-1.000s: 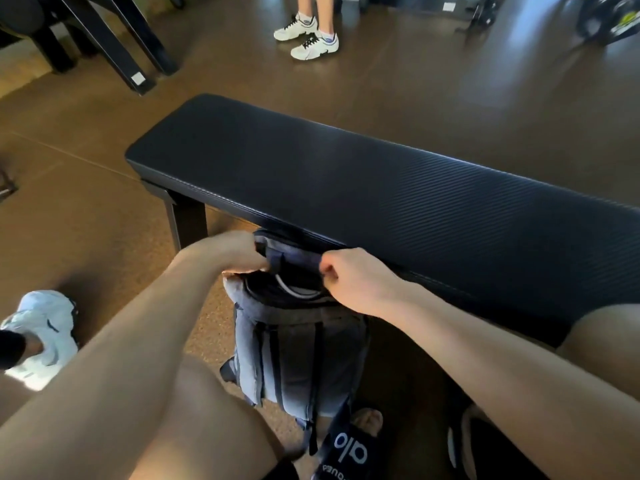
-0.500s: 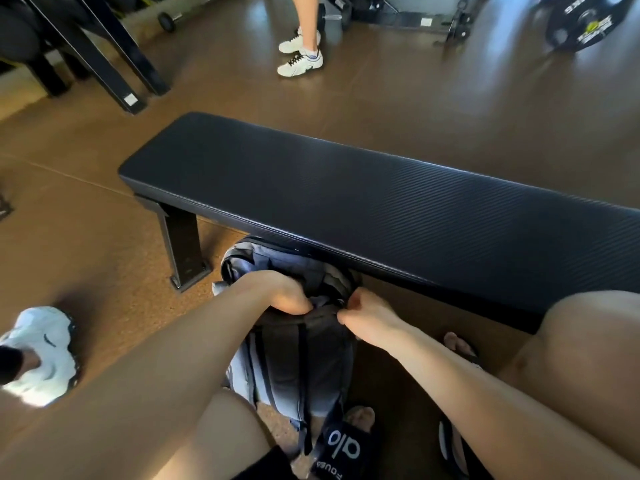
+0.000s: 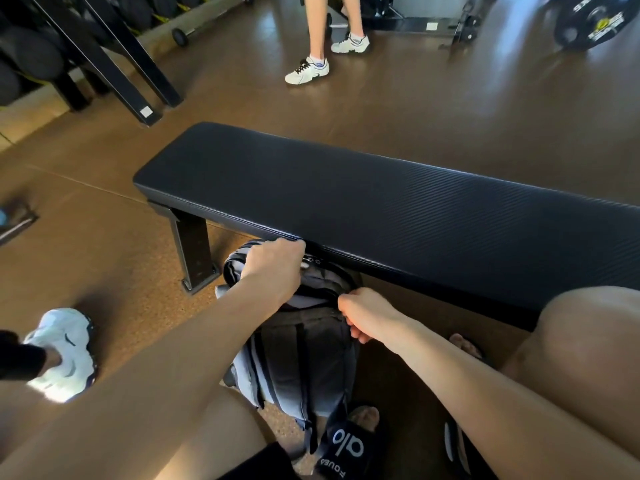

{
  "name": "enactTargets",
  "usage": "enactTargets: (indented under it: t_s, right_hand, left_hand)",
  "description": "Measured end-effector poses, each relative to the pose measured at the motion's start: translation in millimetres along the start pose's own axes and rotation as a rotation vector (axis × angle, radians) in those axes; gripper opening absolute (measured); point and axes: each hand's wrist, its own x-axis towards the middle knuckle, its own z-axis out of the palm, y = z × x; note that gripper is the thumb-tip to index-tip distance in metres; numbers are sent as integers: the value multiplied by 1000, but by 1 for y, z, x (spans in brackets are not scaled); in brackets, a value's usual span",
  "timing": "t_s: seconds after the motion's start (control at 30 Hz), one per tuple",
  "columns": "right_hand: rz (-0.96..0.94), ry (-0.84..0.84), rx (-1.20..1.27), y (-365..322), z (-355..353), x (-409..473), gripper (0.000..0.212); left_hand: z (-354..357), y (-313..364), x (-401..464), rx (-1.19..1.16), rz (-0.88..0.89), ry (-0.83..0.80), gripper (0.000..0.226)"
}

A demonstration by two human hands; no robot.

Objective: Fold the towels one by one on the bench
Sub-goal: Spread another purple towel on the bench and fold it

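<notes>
— Any towels out yet?

— None I can see. The bench (image 3: 398,202) top is bare from nine to three o'clock. They're probably inside the grey backpack (image 3: 298,358), standing on the floor at six o'clock against the bench edge.

— And the hands?

— Left hand (image 3: 273,268) grips the bag's top near the zipper; right hand (image 3: 363,315) pinches the bag's rim, holding it steady.

— How would towels handle?

— My guess: light, limp, not slippery. Take each by two corners so it hangs flat before laying it down.

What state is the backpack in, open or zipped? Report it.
Open: the backpack gapes at its top, left hand and right hand gripping its rim.
</notes>
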Motion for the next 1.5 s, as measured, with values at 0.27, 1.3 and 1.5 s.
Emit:
enactTargets:
  t_s: [0.27, 1.3, 1.5]
  right_hand:
    - [-123, -98, 151, 1, 6, -3, 13]
    - [-376, 68, -61, 6, 7, 3, 27]
    - [-697, 278, -474, 12, 19, 3, 26]
  left_hand:
    - [11, -6, -11, -682, 39, -219, 37]
    - [38, -11, -13, -539, 496, -191, 14]
    - [32, -10, -16, -567, 445, -209, 12]
